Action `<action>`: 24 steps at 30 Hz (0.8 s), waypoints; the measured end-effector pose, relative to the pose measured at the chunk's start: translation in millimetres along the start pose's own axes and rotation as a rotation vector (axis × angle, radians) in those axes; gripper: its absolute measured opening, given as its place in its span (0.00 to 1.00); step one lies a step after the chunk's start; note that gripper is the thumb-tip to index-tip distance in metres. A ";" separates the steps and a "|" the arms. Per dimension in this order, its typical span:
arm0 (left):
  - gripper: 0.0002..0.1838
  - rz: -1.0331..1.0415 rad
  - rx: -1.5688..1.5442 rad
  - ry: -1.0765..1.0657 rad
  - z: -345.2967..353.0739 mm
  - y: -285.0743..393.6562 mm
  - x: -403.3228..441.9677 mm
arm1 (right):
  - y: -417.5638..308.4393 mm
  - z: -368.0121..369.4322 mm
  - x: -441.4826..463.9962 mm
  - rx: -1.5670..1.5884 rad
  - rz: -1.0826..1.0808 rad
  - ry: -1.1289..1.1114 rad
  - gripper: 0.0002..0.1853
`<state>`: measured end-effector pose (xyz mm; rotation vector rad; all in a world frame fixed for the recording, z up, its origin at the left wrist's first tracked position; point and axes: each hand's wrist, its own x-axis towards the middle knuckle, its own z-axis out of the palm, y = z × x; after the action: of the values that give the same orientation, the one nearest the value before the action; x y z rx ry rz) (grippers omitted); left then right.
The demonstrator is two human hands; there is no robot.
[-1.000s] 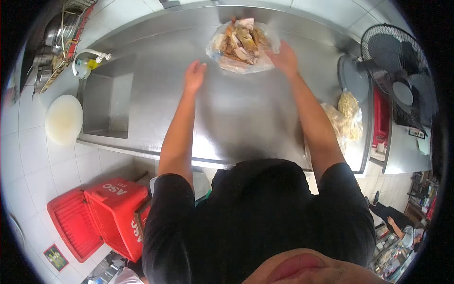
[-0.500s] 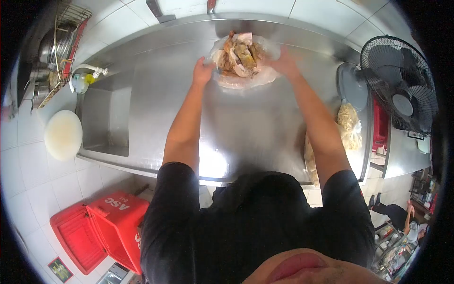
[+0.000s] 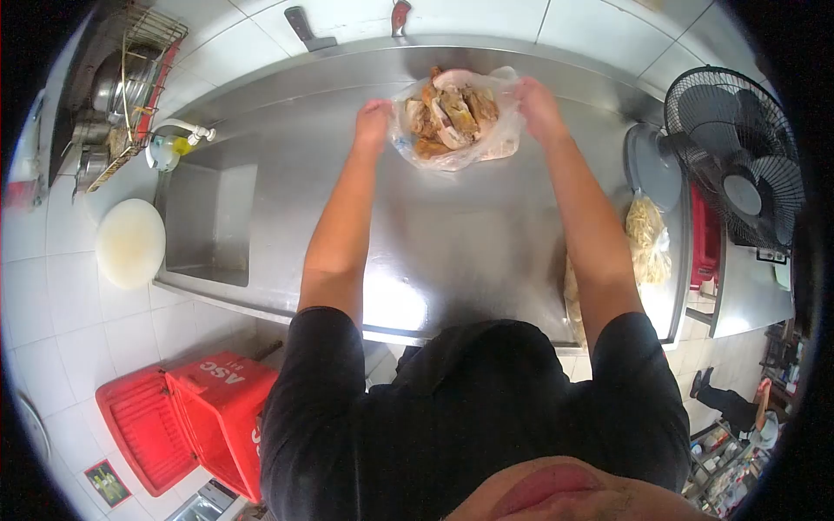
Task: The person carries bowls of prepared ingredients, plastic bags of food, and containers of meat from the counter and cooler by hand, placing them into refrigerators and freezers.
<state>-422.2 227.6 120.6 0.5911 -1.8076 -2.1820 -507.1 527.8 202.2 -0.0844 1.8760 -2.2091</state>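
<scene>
Left hand (image 3: 373,123): fingers curled at the left edge of the clear plastic bag (image 3: 499,146); whether they pinch the film, cannot tell. Right hand (image 3: 540,108): fingers gripping the bag's raised right rim.

Bag: mouth spread, on the far middle of the stainless-steel table (image 3: 291,187); holds browned, cut meat pieces (image 3: 453,115), poultry by the look. Blue mark on left side, unreadable.

Step in hand, as judged: handling the bag by its rim, contents inside. Next move calls for a secure hold on both sides and level support, the film being thin.

Table, right: tied bag of pale strips (image 3: 645,241), no legible label; grey round lid (image 3: 653,169). Left: sink basin (image 3: 208,221).

Beyond, right: black fan (image 3: 734,148), no brand readable. Near left: red lidded bin (image 3: 228,386), lid open, white lettering "ASC", smaller characters uncertain, second marking partly cut off. Beside it: small picture card (image 3: 106,483), text illegible.
</scene>
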 end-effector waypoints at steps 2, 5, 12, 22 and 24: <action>0.04 -0.064 -0.050 -0.072 6.2 14.5 -5.4 | -17.3 -16.0 -8.1 -0.389 -0.064 0.006 0.08; 0.05 -0.124 -0.125 -0.241 5.9 1.7 1.4 | -27.1 -26.9 -18.7 -0.407 -0.011 0.025 0.08; 0.01 -0.079 -0.220 -0.217 19.8 5.4 -9.8 | 9.7 -24.7 -12.3 0.333 0.002 -0.216 0.03; 0.07 0.055 -0.398 -0.199 4.9 95.9 -75.0 | -80.0 -28.5 -119.4 0.303 -0.174 -0.115 0.07; 0.07 0.084 -0.486 -0.273 -2.5 118.1 -94.4 | -94.9 -25.7 -131.1 0.218 -0.167 -0.104 0.09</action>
<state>-345.2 242.7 249.8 0.1132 -1.2919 -2.6068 -399.0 595.3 305.2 -0.3205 1.6165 -2.4533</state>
